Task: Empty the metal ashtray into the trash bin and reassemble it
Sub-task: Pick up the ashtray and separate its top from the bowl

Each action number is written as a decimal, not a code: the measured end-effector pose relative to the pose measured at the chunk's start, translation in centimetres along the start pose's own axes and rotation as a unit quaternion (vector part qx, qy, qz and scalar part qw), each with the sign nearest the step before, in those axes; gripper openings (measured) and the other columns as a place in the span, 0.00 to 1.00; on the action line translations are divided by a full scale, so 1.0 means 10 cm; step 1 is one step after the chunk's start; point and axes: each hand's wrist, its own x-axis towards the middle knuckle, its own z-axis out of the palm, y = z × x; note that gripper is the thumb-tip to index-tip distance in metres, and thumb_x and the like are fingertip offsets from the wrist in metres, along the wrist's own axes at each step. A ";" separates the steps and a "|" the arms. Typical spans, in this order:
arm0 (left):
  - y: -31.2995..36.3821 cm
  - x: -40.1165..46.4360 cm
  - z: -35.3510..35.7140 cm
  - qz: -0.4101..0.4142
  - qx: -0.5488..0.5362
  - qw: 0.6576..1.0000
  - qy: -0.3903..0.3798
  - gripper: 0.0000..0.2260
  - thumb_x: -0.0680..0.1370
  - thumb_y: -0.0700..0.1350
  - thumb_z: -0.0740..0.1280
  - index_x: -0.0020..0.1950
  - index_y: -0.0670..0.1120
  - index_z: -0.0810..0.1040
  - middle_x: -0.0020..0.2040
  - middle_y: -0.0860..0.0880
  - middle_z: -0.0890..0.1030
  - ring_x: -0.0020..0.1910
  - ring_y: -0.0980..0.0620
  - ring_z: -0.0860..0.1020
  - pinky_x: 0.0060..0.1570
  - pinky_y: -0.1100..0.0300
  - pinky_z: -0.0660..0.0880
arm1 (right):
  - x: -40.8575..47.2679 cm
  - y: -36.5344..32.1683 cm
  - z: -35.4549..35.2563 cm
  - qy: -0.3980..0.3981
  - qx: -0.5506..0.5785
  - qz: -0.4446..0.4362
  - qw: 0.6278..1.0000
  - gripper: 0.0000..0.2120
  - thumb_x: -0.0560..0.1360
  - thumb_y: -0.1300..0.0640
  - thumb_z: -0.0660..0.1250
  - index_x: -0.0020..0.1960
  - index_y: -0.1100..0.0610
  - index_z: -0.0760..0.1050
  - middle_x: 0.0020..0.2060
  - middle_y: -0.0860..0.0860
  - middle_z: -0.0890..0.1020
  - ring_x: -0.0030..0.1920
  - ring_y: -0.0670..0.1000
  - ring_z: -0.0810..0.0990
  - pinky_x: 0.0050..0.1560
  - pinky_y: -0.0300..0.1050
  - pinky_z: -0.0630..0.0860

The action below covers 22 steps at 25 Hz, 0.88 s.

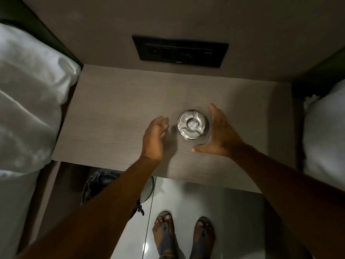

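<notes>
A round metal ashtray (192, 124) with its notched lid on sits in the middle of a wooden nightstand top (115, 116). Something pale shows in its centre hole. My left hand (154, 139) hovers just left of it, fingers curled and apart, holding nothing. My right hand (220, 134) is spread open on the ashtray's right side, thumb stretched below it; whether it touches the rim is unclear. A mesh trash bin (97, 186) with a dark liner stands on the floor under the nightstand's front left edge, partly hidden by my left forearm.
White bedding (28, 101) lies to the left and another white pillow (324, 139) to the right. A black switch panel (180, 51) is set in the wall behind. My sandalled feet (183, 238) stand on the glossy floor below.
</notes>
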 end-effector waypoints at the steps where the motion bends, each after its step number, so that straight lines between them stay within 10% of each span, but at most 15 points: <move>1: -0.02 0.01 0.02 -0.020 -0.049 0.998 0.019 0.23 0.80 0.49 0.57 0.71 0.38 0.71 0.71 0.38 0.75 0.71 0.42 0.73 0.71 0.53 0.68 | 0.07 -0.01 0.03 -0.007 0.005 -0.022 1.000 0.72 0.52 0.40 0.85 0.80 0.63 0.46 0.79 0.60 0.56 0.78 0.58 0.56 0.76 0.45 0.55; 16: -0.14 0.18 0.00 -0.094 -0.155 0.983 0.021 0.25 0.82 0.52 0.54 0.71 0.36 0.72 0.69 0.36 0.77 0.65 0.42 0.79 0.66 0.52 0.73 | 0.22 -0.15 0.16 0.008 0.050 -0.040 0.998 0.63 0.54 0.46 0.84 0.79 0.58 0.53 0.72 0.55 0.70 0.72 0.56 0.66 0.69 0.55 0.70; 22: -0.29 0.13 0.38 -0.206 -0.382 0.862 -0.261 0.40 0.77 0.68 0.60 0.78 0.40 0.64 0.74 0.38 0.67 0.75 0.40 0.64 0.79 0.41 0.52 | 0.12 -0.35 -0.06 -0.029 -0.006 -0.137 0.990 0.62 0.53 0.36 0.77 0.78 0.57 0.55 0.69 0.55 0.72 0.68 0.53 0.70 0.64 0.44 0.66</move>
